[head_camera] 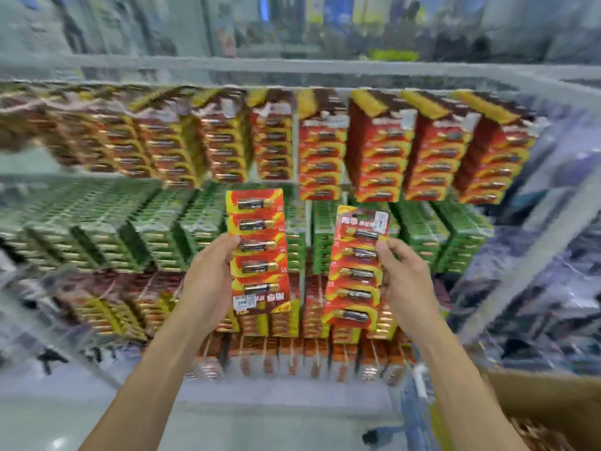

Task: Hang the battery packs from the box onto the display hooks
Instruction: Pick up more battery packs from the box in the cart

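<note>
Shop shelving fills the background, smeared by motion, with a white rail [292, 68] running across the top of a display rack. Red-and-yellow battery strips [377, 157] hang in thick bundles along the rack's top row. Green strips [97, 229] crowd the middle row, and more red strips [286, 320] fill the bottom row. Pale floor [260, 418] lies below the rack.

The left hand [208, 271] grasps the inverted strip [258, 249] by its left edge, thumb on the front, before the rack's middle. It carries five batteries, and its header sits at the bottom with the printed characters and a white sticker upside down.

The right hand [406, 271] pinches the upright strip [356, 268] by its right edge, just beside the other and slightly lower. This one also carries five batteries, with its header at the top and a white barcode sticker [381, 219] at its upper right corner. The characters on both headers are too blurred to read.

A cardboard box [536, 392] stands open at the lower right, and what is inside looks coppery, perhaps more packs.
</note>
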The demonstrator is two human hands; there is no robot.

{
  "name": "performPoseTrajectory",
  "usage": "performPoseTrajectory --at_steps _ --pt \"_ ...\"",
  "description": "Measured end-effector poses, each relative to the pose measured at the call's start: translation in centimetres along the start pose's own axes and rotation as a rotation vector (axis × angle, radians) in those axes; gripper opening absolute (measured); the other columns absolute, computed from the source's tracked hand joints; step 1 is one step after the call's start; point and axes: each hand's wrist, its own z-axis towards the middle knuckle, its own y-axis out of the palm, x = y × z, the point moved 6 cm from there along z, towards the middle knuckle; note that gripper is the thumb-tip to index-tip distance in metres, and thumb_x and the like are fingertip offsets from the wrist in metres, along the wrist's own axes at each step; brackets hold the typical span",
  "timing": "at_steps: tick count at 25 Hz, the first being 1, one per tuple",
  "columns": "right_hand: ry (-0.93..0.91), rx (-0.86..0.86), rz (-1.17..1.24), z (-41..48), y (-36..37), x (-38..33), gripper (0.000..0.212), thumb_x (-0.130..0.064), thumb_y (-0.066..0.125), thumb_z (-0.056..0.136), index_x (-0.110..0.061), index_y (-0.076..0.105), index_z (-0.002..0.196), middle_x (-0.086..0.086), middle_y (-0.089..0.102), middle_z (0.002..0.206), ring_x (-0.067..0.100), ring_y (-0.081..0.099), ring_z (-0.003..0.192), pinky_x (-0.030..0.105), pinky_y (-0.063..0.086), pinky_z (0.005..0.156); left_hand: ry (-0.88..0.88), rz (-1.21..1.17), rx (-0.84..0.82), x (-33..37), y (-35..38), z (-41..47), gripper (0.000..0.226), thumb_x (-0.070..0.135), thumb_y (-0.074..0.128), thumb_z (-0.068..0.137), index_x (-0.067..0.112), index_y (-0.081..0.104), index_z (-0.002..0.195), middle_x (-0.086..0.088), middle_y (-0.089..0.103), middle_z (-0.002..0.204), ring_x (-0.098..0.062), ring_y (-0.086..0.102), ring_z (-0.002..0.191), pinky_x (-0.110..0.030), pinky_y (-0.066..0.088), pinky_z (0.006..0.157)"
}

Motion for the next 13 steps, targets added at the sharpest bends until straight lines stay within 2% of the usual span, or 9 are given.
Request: performPoseTrajectory --at_steps 2,4,7,9,10,12,13 --pt "0.014 -0.021 -0.02 0.9 5.1 0.2 0.018 -0.03 0.06 0.102 -0.017 0.071 0.095 0.007 0.075 0.09 0.022 0.071 0.071 0.033 0.057 0.057 0.014 -0.016 0.039 2.0 -4.2 0.5 0.033 0.023 0.044 0.11 0.007 0.067 0.128 -0.019 0.072 0.124 -0.037 0.072 0.107 -0.053 0.06 0.089" --pt "0.021 -0.022 -0.008 1.4 10.0 0.6 0.018 -0.029 0.06 0.102 -0.018 0.073 0.096 0.01 0.074 0.087 0.023 0.069 0.065 0.031 0.055 0.055 0.04 -0.015 0.07 4.2 -8.8 1.2 0.031 0.025 0.044 0.111 0.013 0.069 0.124 -0.014 0.076 0.118 -0.03 0.076 0.099 -0.047 0.063 0.079" --pt "0.005 -0.076 -0.066 2.1 16.3 1.4 0.022 -0.04 0.062 0.1 -0.02 0.074 0.102 0.032 0.066 0.093 0.036 0.06 0.071 0.042 0.054 0.064 0.074 -0.022 0.099 6.7 -14.6 2.5 0.03 0.026 0.043 0.111 0.018 0.07 0.123 -0.007 0.078 0.113 -0.023 0.078 0.095 -0.041 0.061 0.073" --pt "0.013 -0.093 -0.038 2.4 20.4 2.1 0.023 -0.038 0.062 0.1 -0.019 0.074 0.103 0.024 0.072 0.098 0.037 0.067 0.077 0.044 0.058 0.066 0.084 -0.034 0.1 8.1 -18.2 3.3 0.028 0.024 0.043 0.111 0.02 0.07 0.118 0.0 0.08 0.106 -0.014 0.078 0.089 -0.033 0.061 0.067" --pt "0.018 -0.086 -0.037 2.6 22.0 2.6 0.023 -0.041 0.064 0.099 -0.021 0.075 0.103 0.022 0.071 0.096 0.038 0.065 0.078 0.045 0.057 0.069 0.083 -0.044 0.101 8.7 -19.6 3.5 0.027 0.023 0.043 0.111 0.021 0.07 0.115 0.003 0.081 0.101 -0.009 0.077 0.085 -0.028 0.06 0.063" --pt "-0.004 -0.088 -0.066 2.8 25.0 3.2 0.037 -0.06 0.071 0.088 -0.029 0.075 0.107 0.018 0.061 0.094 0.036 0.054 0.081 0.049 0.048 0.074 0.078 -0.058 0.102 9.6 -22.0 4.3 0.025 0.022 0.044 0.111 0.019 0.069 0.115 0.004 0.081 0.099 -0.007 0.077 0.083 -0.028 0.06 0.064" --pt "-0.013 -0.091 -0.07 3.1 26.0 3.5 0.047 -0.067 0.073 0.082 -0.032 0.074 0.113 0.015 0.061 0.095 0.034 0.054 0.084 0.05 0.047 0.077 0.075 -0.074 0.106 10.1 -22.9 4.9 0.025 0.022 0.045 0.11 0.017 0.069 0.118 0.002 0.081 0.103 -0.009 0.077 0.086 -0.032 0.06 0.068"
